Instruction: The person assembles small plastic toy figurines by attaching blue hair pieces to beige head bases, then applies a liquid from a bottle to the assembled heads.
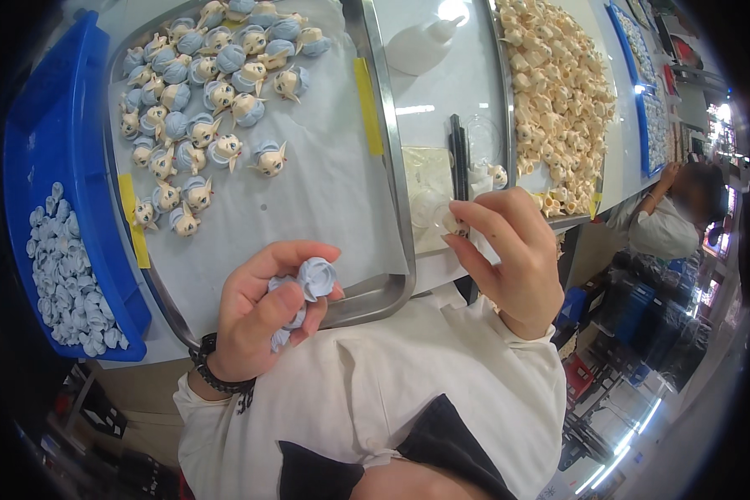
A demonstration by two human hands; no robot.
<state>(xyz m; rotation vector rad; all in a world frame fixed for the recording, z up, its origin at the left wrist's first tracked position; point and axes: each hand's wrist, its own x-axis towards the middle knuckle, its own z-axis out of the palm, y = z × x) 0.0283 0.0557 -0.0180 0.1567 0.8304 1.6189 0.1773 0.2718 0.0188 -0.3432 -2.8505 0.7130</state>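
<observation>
**Small parts, loose grips**

The blue bin (58,125) at left frame, heaped with pale-blue hair pieces (58,283), overhangs the worktop (442,92) edge; a nudge could tip it. On the steel tray (383,287), yellow tape strips (368,104) pin white paper. Lower centre, the left hand (258,321) cups several hair pieces loosely; one could slip. The right hand (508,250) pinches a small cream head (454,222).

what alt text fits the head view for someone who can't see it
A person's left hand holds pale blue hair pieces while the right hand pinches a small cream head, above a steel tray of finished blue-haired doll heads. A blue bin of hair pieces sits left, a tray of cream heads right.
</observation>
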